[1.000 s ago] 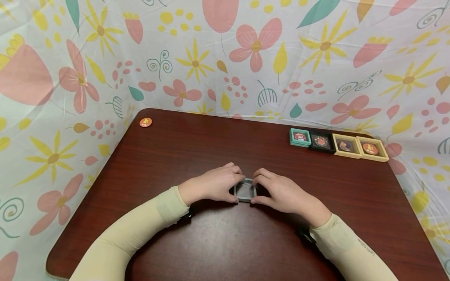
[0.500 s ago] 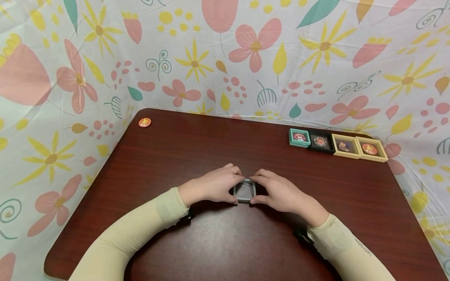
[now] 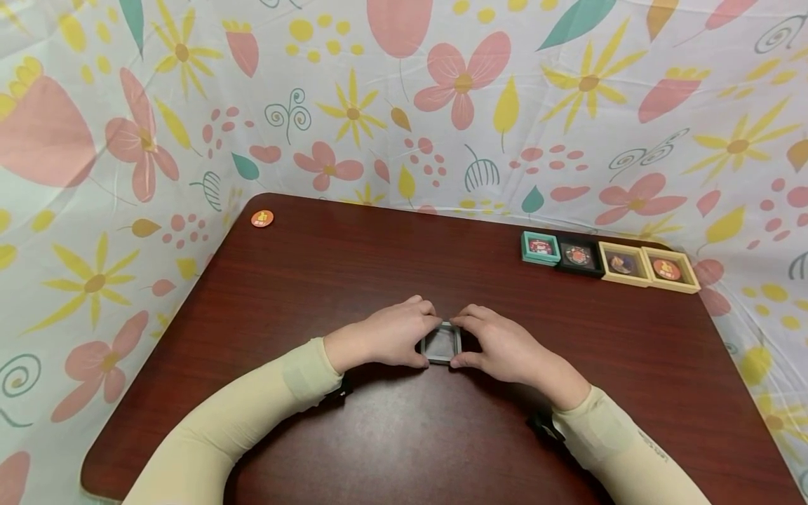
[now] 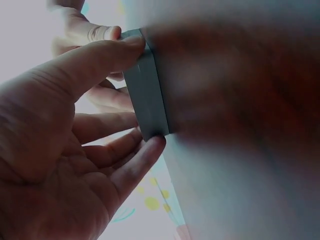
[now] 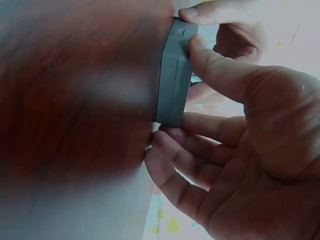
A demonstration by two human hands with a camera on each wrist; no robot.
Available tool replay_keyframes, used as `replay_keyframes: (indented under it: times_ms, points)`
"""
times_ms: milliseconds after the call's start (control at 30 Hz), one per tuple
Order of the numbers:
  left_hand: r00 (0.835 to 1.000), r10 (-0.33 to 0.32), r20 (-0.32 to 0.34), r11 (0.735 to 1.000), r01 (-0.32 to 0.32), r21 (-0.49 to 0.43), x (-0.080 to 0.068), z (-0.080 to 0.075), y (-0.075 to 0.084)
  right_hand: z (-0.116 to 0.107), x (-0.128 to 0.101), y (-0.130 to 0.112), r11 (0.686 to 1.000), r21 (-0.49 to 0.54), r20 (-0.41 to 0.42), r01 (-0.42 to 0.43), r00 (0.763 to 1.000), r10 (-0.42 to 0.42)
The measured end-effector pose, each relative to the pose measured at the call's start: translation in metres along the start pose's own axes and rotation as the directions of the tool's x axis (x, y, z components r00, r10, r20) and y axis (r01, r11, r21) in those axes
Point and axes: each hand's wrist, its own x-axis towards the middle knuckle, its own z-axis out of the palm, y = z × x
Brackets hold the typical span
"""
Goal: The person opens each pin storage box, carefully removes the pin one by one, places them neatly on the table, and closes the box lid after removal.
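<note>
A small square grey display frame [image 3: 440, 344] with a see-through film window lies on the dark red-brown table at its middle. My left hand [image 3: 399, 332] grips its left side, thumb at the near corner and fingers at the far one. Opposite it, my right hand [image 3: 505, 345] grips the right side in the same way. The left wrist view shows the grey side wall [image 4: 145, 90] between thumb and little finger. In the right wrist view, a thin seam runs along the frame's side [image 5: 174, 80], and the thumb presses near its top edge.
At the back right stand a teal frame [image 3: 540, 260], a black frame [image 3: 581, 271] and two cream frames [image 3: 672, 285] in a row, each with a round badge inside. An orange round badge [image 3: 261, 219] lies at the far left corner. Flower-print cloth [image 3: 391, 105] hangs behind the table.
The fingertips of my right hand have shifted slightly left along the frame's far edge. The frame and my left hand have stayed almost still.
</note>
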Motion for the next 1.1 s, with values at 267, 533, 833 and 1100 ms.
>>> replay_keyframes:
  times_ms: [267,533,833,1100]
  points:
    - [1.0,-0.009,0.014,0.999,0.009,0.048,0.0,0.001,0.006,0.003,-0.001,-0.002,1.0,-0.007,-0.025,-0.012,1.0,0.012]
    - [1.0,-0.013,0.006,0.999,0.012,0.04,0.0,0.001,0.005,-0.002,0.001,0.009,0.999,0.031,0.016,0.042,0.999,-0.043]
    - [0.999,-0.002,-0.038,0.999,0.004,0.052,0.0,0.003,0.003,-0.02,0.007,0.042,0.996,0.082,-0.041,0.039,0.999,-0.035]
    - [0.999,0.003,-0.033,0.998,-0.001,0.065,-0.001,0.003,0.004,-0.053,0.015,0.095,0.975,-0.016,-0.149,-0.223,0.964,0.219]
